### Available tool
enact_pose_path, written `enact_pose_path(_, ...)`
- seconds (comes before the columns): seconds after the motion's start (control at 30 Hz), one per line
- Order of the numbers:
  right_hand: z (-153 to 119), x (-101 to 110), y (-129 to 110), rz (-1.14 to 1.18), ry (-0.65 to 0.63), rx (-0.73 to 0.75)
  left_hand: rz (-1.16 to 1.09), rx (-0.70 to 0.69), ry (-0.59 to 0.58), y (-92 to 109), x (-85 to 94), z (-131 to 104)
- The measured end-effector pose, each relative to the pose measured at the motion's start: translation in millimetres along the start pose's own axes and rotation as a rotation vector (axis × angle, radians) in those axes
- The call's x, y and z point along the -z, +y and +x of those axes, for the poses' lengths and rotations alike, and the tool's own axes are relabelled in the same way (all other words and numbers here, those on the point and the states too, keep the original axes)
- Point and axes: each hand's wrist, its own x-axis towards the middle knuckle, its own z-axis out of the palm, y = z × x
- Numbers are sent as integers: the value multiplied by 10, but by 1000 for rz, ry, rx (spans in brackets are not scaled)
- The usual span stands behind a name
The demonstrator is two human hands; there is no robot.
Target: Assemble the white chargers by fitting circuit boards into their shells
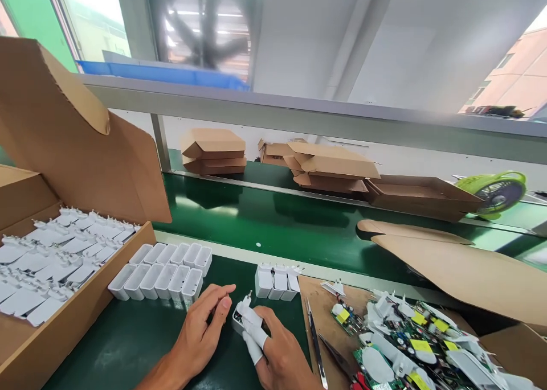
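Observation:
My right hand, with white covers on some fingertips, grips a white charger low over the green mat. Metal plug pins stick up from its top, and its housing seems partly open with parts showing inside. My left hand is just left of it, fingers stretched out and thumb apart, holding nothing. Beyond my left hand stand two rows of empty white charger housings, open side up. A small group of chargers with plug tops stands beyond my right hand.
At left, an open cardboard box holds many white chargers. To the right, circuit boards with white plug covers lie heaped on cardboard, beside tweezers and red-handled pliers. Behind are a green belt, cardboard boxes and a green fan.

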Motion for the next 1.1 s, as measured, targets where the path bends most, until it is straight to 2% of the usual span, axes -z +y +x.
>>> enact_pose_path(0.1, -26, 28, -4, -2, -3, 14, 22, 2, -6, 12, -17, -25)
enact_pose_path(0.23, -19, 105, -24, 58, 98, 22, 49, -33, 7, -14, -2, -64)
enact_pose_path(0.3, -17, 85, -13, 91, 52, 1, 89, -132, -3, -34, 0, -71)
enact_pose_path(0.37, -22, 32, 4, 102, -7, -24, 162, -292, -69, -49, -17, -74)
enact_pose_path(0.43, -35, -22, 13, 112, -10, -31, 235, -417, -132, -61, -53, -85)
enact_pose_path(0.47, -44, -39, 11, 124, 10, -31, 258, -436, -127, -68, -75, -95)
enact_pose_path(0.6, -71, -28, -27, 207, 117, -129, 246, -314, 36, -110, -134, -141)
enact_pose_path(0.67, -66, -2, -46, 223, 113, -143, 210, -267, 59, -129, -139, -151)
enact_pose_path(0.77, -35, 18, -56, 201, 46, -74, 181, -252, 61, -137, -135, -145)
enact_pose_path(0.83, -15, 11, -52, 187, 33, -89, 178, -253, 58, -134, -134, -133)
enact_pose_path(1.0, -6, -38, -11, 153, 48, -77, 156, -250, 28, -143, -125, -117)
enact_pose_path(1.1, 4, -50, -6, 279, 77, -109, 152, -232, -32, -156, -100, -137)
